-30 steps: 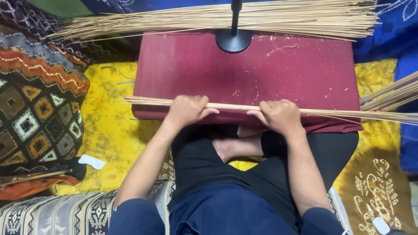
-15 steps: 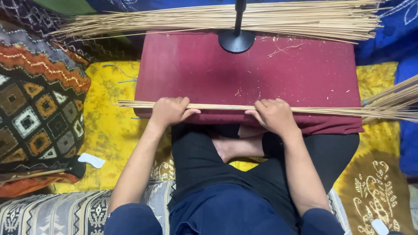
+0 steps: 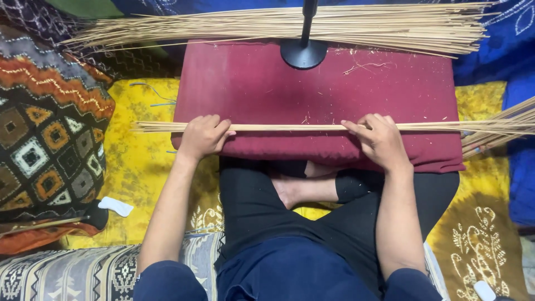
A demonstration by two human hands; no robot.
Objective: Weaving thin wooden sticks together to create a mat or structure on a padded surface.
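**Both hands on a thin bundle of sticks across a maroon counter**

Hands rest at the near edge of the maroon cloth-covered counter [image 3: 262,89]; the left hand [image 3: 202,136] lies palm down with fingers curled over a thin bundle of pale sticks [image 3: 290,127], and the right hand [image 3: 380,139] presses the same bundle further right, its fingers bent and its thumb stretched along the sticks; whether either hand fully closes round the bundle cannot be told.

The bundle lies flat, running left to right across the near part of the counter; its left end juts past the counter's left edge over the yellow patterned cloth [image 3: 134,167], and its right end runs out of view at the right, where more loose sticks [image 3: 501,131] fan out; at the far edge a big heap of the same sticks [image 3: 290,25] lies crosswise, with a black round stand base [image 3: 304,54] just in front of it on the counter; a patterned cushion [image 3: 47,134] sits at the left; the person's crossed legs in dark trousers [image 3: 278,223] lie near, under the counter's edge.
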